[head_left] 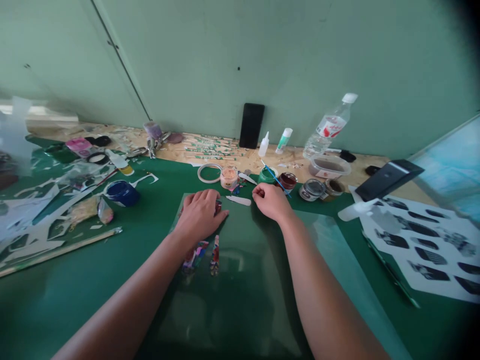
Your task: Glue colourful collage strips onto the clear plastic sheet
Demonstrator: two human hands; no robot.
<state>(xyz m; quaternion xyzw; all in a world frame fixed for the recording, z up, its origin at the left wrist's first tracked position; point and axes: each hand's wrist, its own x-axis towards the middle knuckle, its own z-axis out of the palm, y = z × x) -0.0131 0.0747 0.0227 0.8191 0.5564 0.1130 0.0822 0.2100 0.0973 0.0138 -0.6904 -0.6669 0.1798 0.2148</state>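
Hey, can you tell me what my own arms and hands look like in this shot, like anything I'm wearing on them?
Your left hand and right hand are both bare, with no gloves. No sleeve shows on the left forearm or the right forearm. I see no watch, bracelet or clear markings.

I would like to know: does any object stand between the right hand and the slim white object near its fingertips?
Nothing visible does: only a small gap separates the right hand from the slim white object. The left hand is on the object's other side.
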